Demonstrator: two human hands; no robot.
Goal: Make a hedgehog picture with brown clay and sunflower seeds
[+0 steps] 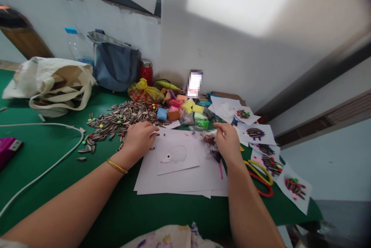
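A hedgehog drawing (176, 155) lies on a small white sheet atop larger white sheets (179, 184); its eye and nose look dark. My left hand (141, 138) rests at the upper left edge of these sheets, beside a pile of striped sunflower seeds (116, 120). Its fingers are bent and a little apart, with nothing visible in them. To the right, my right hand (228, 141) is next to a clear bag with brown clay (209, 138). Its fingers are curled together; whatever they may hold is hidden. Near its wrist lies a pink stick-like tool (221, 170).
Bagged coloured clay (174, 115) sits behind the sheets, near an upright phone (194, 83). Finished seed hedgehogs on cards (295, 188) and yellow-and-red scissors (265, 180) lie right. At left are a white cable (58, 159), a cream bag (62, 85) and a blue bag (116, 64).
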